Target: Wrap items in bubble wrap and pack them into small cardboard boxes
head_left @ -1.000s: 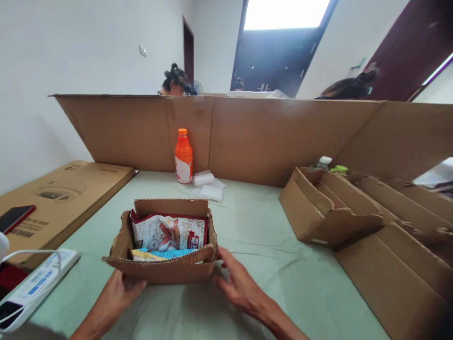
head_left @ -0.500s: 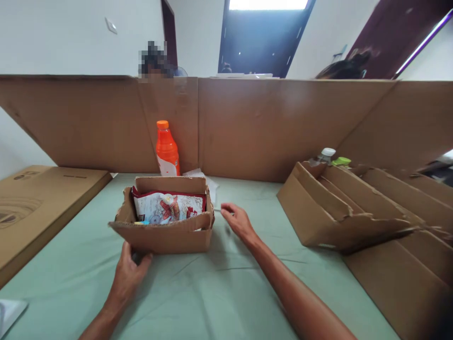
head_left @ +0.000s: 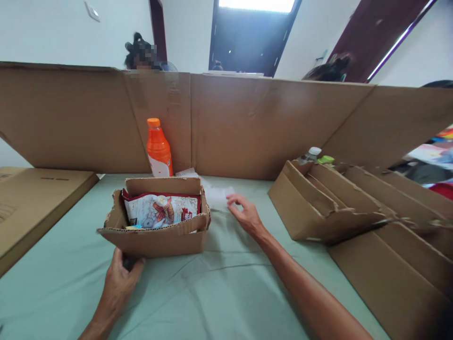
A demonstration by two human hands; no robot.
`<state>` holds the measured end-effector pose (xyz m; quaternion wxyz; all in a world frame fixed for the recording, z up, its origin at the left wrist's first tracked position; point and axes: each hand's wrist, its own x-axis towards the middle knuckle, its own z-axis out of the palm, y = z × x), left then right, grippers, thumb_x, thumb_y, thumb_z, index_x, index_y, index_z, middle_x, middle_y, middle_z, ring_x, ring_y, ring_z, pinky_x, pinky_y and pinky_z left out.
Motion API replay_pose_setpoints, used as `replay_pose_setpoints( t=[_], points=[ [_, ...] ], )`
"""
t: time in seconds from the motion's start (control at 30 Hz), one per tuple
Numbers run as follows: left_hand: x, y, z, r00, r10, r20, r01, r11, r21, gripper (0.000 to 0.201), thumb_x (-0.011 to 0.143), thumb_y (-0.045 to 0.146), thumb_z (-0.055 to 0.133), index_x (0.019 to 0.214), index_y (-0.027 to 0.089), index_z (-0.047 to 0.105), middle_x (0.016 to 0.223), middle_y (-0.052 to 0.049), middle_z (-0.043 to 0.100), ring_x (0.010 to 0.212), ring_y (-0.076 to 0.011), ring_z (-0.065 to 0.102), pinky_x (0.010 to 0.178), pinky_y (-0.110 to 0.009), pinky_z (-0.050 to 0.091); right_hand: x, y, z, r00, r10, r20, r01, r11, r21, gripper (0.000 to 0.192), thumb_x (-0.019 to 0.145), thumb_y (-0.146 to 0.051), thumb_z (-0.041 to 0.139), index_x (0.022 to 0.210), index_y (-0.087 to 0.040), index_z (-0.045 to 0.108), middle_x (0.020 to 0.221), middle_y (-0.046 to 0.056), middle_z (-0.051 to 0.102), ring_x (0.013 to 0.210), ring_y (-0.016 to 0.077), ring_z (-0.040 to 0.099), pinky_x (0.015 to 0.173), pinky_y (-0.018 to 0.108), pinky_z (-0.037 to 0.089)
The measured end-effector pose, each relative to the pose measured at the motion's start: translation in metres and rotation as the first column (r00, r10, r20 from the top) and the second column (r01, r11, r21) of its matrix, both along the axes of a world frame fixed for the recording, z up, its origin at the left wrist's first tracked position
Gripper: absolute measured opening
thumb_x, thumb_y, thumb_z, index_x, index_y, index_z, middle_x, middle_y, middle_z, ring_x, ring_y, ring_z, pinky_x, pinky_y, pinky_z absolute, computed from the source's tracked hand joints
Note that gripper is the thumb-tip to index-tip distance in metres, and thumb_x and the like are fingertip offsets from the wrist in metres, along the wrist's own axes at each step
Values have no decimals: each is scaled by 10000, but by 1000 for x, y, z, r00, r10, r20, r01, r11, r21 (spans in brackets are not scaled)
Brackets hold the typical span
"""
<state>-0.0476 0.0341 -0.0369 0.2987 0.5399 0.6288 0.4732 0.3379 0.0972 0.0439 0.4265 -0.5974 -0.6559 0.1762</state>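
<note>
A small open cardboard box (head_left: 155, 243) with torn edges stands on the green cloth, holding a white and dark red printed food packet (head_left: 163, 210). By the box's lower left corner is my left hand (head_left: 122, 276), thumb apart from the fingers, whose tips the box partly hides. A dark patch between thumb and fingers is too unclear to name. To the right of the box, my right hand (head_left: 246, 215) pinches the edge of a thin white sheet (head_left: 215, 196) that extends from behind the box. An orange bottle (head_left: 159, 151) stands behind the box.
Open cardboard boxes (head_left: 314, 222) stand on the right, with a white-capped bottle (head_left: 313, 153) and a green lid (head_left: 325, 160) behind. A flat carton (head_left: 49, 198) lies left. A tall cardboard panel (head_left: 230, 127) closes the back; people's heads show above it.
My right hand has moved right, away from the box, and the white sheet now reaches its fingertips. The view has shifted slightly; my left hand stays by the box's corner.
</note>
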Motion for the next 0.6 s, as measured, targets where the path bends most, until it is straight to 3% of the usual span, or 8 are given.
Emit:
replay_pose_setpoints(
  t=[0.07,0.13,0.23,0.33,0.43,0.53,0.6],
  points=[
    [1,-1,3,1000,7,-14,-6,1000,16,504,690,486,698,1078,202,549,912,-28,655,841,-234,645,713,-325,536,27,-51,4,989,135,56,-132,989,-67,126,729,-275,584,754,-224,696,1011,62,771,1007,247,698,954,389,502],
    [3,-3,7,1000,9,-28,-8,1000,25,495,695,493,677,1074,203,542,833,1,621,734,-205,609,643,-306,506,51,-96,7,969,224,103,-202,961,-189,187,736,-263,576,824,-227,737,1046,68,775,1013,260,706,927,395,521],
    [6,-6,12,997,19,-69,-17,1000,16,477,694,500,658,1049,209,529,696,57,513,556,-153,476,530,-279,410,69,-138,10,986,127,112,-88,949,-304,266,825,-316,530,908,-209,759,1009,81,779,958,270,716,831,378,553],
    [8,-8,18,994,39,-101,-38,999,9,450,680,504,645,999,216,510,636,87,423,490,-127,363,495,-275,342,54,-149,11,992,38,124,-3,961,-276,302,874,-355,518,960,-200,762,968,78,777,909,261,714,803,370,558],
    [9,-9,23,996,21,-87,-18,999,31,503,661,501,628,1049,205,502,713,60,504,523,-132,397,543,-291,397,12,-144,0,971,142,194,-108,978,-178,345,871,-391,610,1140,-207,724,1213,108,726,1121,279,666,957,415,520],
    [10,-8,24,997,15,-76,-11,999,52,551,647,488,625,1096,194,504,783,29,564,570,-153,459,600,-318,454,-30,-133,-15,886,225,405,-165,970,-178,584,764,-367,780,1300,-179,645,1410,168,605,1287,332,560,1069,480,433],
    [11,-5,23,998,20,-67,-16,998,67,551,646,462,627,1111,193,508,840,0,600,663,-188,545,683,-347,501,-44,-126,-21,852,199,484,-114,973,-198,450,799,-263,743,1233,-164,679,1381,172,625,1269,332,570,1059,479,425]
  ],
)
